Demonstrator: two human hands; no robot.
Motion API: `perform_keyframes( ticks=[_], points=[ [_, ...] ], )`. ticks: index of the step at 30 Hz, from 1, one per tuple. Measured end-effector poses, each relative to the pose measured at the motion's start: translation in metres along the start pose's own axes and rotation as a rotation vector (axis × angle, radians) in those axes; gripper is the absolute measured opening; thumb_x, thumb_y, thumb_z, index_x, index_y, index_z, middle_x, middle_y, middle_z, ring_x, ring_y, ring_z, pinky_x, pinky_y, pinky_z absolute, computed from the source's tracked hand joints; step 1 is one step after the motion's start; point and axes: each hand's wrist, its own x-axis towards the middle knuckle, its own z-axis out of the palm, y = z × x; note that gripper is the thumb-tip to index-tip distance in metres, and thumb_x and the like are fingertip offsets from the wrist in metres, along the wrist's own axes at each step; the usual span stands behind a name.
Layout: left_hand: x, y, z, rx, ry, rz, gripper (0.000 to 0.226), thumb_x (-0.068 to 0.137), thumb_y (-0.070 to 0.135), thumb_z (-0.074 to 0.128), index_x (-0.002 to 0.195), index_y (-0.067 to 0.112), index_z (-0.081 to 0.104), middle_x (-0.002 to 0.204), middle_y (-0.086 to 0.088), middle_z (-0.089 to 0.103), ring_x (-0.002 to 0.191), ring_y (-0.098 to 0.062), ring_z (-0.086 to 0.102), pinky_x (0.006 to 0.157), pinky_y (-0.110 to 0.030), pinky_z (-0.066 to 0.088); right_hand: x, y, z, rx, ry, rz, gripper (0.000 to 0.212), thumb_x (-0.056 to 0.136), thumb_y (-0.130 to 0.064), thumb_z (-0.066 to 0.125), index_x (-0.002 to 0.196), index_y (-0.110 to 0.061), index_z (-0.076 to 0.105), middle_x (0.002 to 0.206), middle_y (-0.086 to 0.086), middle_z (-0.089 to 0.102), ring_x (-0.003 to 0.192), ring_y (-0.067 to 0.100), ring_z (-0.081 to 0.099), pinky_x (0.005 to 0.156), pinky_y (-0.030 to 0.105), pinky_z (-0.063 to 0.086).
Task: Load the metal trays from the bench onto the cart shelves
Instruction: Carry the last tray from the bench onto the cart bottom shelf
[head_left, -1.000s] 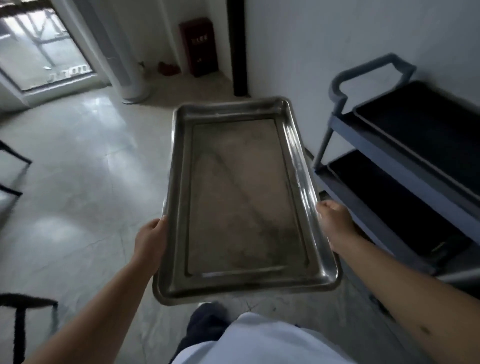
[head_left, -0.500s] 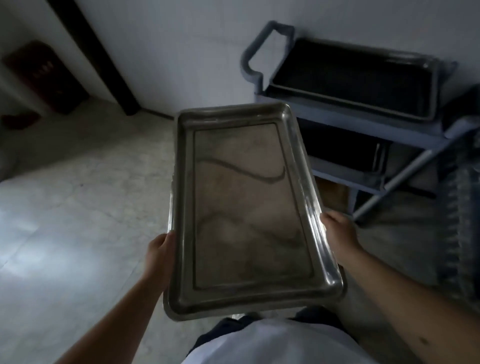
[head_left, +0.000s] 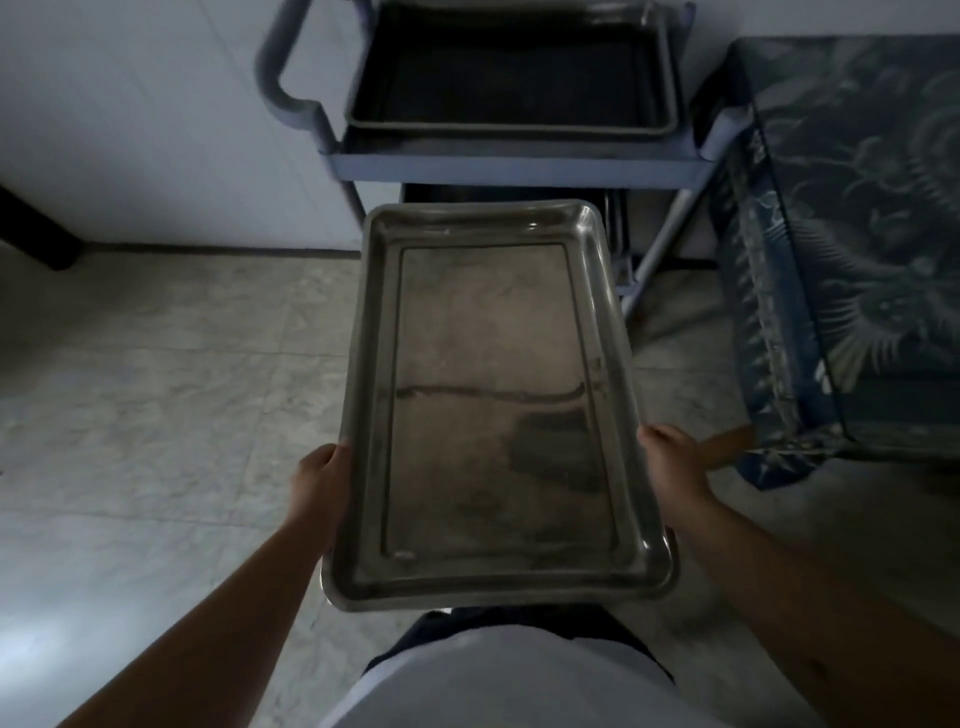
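Metal tray: empty, level, carried lengthwise. Our left hand and right hand each clamp a long rim near our end. Beyond the grip: cart, top shelf already holding a dark tray. We should keep it level and feed the far edge squarely into the lower shelf.

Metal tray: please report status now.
Left hand and right hand grip metal tray by its long sides. Tray level, facing cart. Path clear.
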Motion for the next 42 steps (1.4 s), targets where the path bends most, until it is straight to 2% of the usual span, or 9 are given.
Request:
perform_keyframes(
  ticks=[3,7,13,18,24,29,34,37,42],
  points=[
    [0.008,0.003,0.021,0.048,-0.011,-0.005,0.050,0.098,0.040,0.048,0.074,-0.003,0.059,0.065,-0.014,0.053,0.063,-0.026,0.050,0.059,-0.036,0.039,0.008,0.011,-0.008,-0.004,0.023,0.052,0.021,0.095,-0.018,0.056,0.085,0.000,0.061,0.075,0.009,0.056,0.066,0.019,0.050,0.061,0.028,0.037],
    [0.017,-0.004,0.045,0.084,-0.045,-0.049,0.051,0.098,0.043,0.049,0.078,-0.002,0.063,0.065,-0.013,0.055,0.061,-0.025,0.052,0.058,-0.034,0.042,0.017,0.034,-0.012,-0.030,0.017,0.085,0.027,0.095,-0.020,0.055,0.090,0.006,0.063,0.082,0.017,0.060,0.074,0.029,0.053,0.074,0.039,0.042],
    [0.025,-0.026,0.079,0.106,-0.062,-0.108,0.048,0.098,0.043,0.050,0.072,0.005,0.062,0.063,-0.010,0.054,0.059,-0.024,0.051,0.057,-0.034,0.043,0.032,0.068,-0.011,-0.039,-0.002,0.102,0.026,0.095,-0.019,0.053,0.070,-0.014,0.061,0.072,0.010,0.060,0.065,0.021,0.053,0.061,0.032,0.040],
    [0.044,-0.048,0.112,0.102,-0.063,-0.152,0.043,0.099,0.037,0.050,0.072,0.005,0.063,0.064,-0.011,0.056,0.060,-0.023,0.051,0.056,-0.032,0.040,0.064,0.095,-0.002,-0.066,-0.051,0.145,0.026,0.096,-0.020,0.052,0.073,-0.011,0.062,0.074,0.014,0.062,0.067,0.024,0.055,0.062,0.033,0.043],
    [0.086,-0.067,0.156,0.114,-0.086,-0.210,0.038,0.094,0.032,0.051,0.079,0.000,0.065,0.075,-0.025,0.059,0.067,-0.026,0.052,0.062,-0.036,0.040,0.116,0.124,0.026,-0.087,-0.017,0.183,0.023,0.094,-0.017,0.055,0.072,-0.012,0.061,0.071,0.012,0.057,0.068,0.022,0.050,0.064,0.032,0.040],
    [0.142,-0.089,0.188,0.158,-0.119,-0.228,0.041,0.095,0.032,0.050,0.066,0.003,0.056,0.064,-0.013,0.050,0.062,-0.024,0.046,0.059,-0.035,0.035,0.159,0.151,0.066,-0.138,0.018,0.236,0.025,0.093,-0.021,0.055,0.068,-0.021,0.060,0.069,0.004,0.060,0.066,0.018,0.053,0.062,0.028,0.042],
    [0.219,-0.100,0.216,0.173,-0.166,-0.246,0.045,0.095,0.034,0.051,0.072,-0.005,0.056,0.062,-0.011,0.047,0.059,-0.022,0.044,0.056,-0.032,0.034,0.210,0.161,0.120,-0.169,0.062,0.271,0.028,0.094,-0.025,0.054,0.068,-0.020,0.061,0.063,-0.004,0.057,0.056,0.006,0.050,0.046,0.019,0.037],
    [0.274,-0.106,0.230,0.208,-0.189,-0.222,0.045,0.096,0.036,0.049,0.074,-0.003,0.059,0.063,-0.013,0.053,0.059,-0.024,0.048,0.056,-0.033,0.036,0.246,0.165,0.154,-0.110,0.096,0.301,0.025,0.093,-0.024,0.055,0.074,-0.011,0.064,0.061,-0.002,0.054,0.055,0.009,0.048,0.049,0.023,0.037],
    [0.360,-0.103,0.267,0.178,-0.162,-0.180,0.044,0.094,0.040,0.049,0.065,0.008,0.055,0.060,-0.008,0.051,0.058,-0.023,0.047,0.054,-0.034,0.035,0.326,0.160,0.208,-0.108,0.127,0.275,0.025,0.091,-0.022,0.055,0.068,-0.022,0.063,0.066,-0.002,0.059,0.062,0.012,0.053,0.059,0.025,0.043]
  ],
)
